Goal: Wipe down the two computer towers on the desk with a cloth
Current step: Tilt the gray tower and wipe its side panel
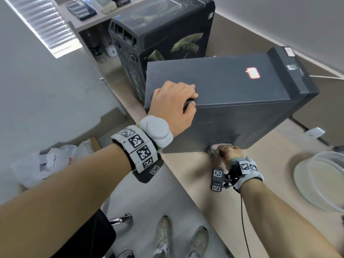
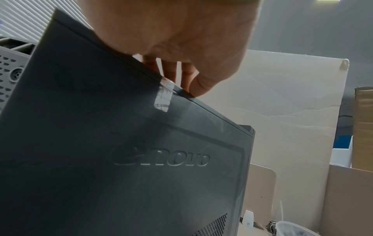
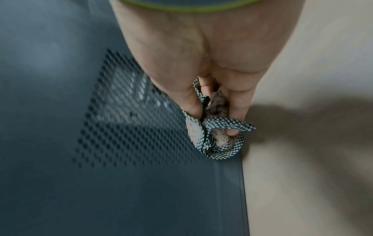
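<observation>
**A:** Which step were you on at that point?

**B:** You were on the near tower (image 1: 232,101), the plain dark one that stood closest to you on the tabletop (image 1: 195,175). Your left hand (image 1: 173,105) was clamped over its top rear corner, fingers curled over the edge and thumb on the side panel, so that grip was bracing the case. Your right hand (image 1: 229,152) had its grip pinched on the bunched checked cloth (image 3: 214,132), pressed low on the side panel right at the bottom edge, beside the vent holes (image 3: 129,121).

**A:** And the other tower?

**B:** The patterned tower (image 1: 162,36) stood just behind the near one, untouched by either hand. By my reckoning you were partway through the first case, with the second not yet begun.

**A:** What did the next move ask of you?

**B:** I'd judge a sweep along the lower panel and across the vent, with the left hand holding firm so the case didn't slide. The cloth was wadded small, so it covered little per pass; spreading it would have helped.

**A:** Anything in the way?

**B:** A clear plastic lid (image 1: 323,181) lay on the tabletop to your right, near your forearm. A white label (image 1: 252,73) sat on the tower's top, and a strip of tape (image 2: 164,97) crossed its upper edge; the cloth could have snagged either.
</observation>
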A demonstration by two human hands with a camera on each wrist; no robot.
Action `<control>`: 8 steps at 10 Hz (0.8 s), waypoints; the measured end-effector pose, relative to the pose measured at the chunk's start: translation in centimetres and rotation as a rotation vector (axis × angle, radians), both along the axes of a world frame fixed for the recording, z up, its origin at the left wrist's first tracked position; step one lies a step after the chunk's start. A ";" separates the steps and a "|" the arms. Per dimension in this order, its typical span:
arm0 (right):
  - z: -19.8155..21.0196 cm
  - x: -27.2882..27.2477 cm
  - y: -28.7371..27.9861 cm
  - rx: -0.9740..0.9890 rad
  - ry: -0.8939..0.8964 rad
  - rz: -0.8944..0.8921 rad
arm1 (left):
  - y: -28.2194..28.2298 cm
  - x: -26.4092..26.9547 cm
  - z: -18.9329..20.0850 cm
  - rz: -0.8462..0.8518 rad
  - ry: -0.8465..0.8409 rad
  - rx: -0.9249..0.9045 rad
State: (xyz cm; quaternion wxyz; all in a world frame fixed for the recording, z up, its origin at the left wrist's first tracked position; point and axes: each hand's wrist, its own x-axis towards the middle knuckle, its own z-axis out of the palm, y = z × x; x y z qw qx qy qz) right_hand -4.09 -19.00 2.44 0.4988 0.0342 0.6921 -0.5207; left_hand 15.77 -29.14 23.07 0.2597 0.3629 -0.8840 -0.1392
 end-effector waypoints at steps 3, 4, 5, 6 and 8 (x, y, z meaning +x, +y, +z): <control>-1.8 4.5 -2.5 0.043 0.013 0.182 | -0.3 0.2 0.1 -0.022 -0.011 -0.010; -1.7 -1.2 -0.2 0.107 0.122 0.122 | -0.2 0.3 0.1 -0.013 -0.008 -0.009; -1.4 -4.7 1.1 0.101 0.145 0.069 | 0.0 -0.1 0.8 0.017 -0.031 0.029; -0.4 -4.7 1.3 0.051 0.142 0.077 | 0.0 -1.1 1.6 0.043 -0.073 0.069; 5.5 -5.1 2.5 -0.123 0.147 -0.147 | 1.5 -4.9 2.2 -0.134 -0.106 0.063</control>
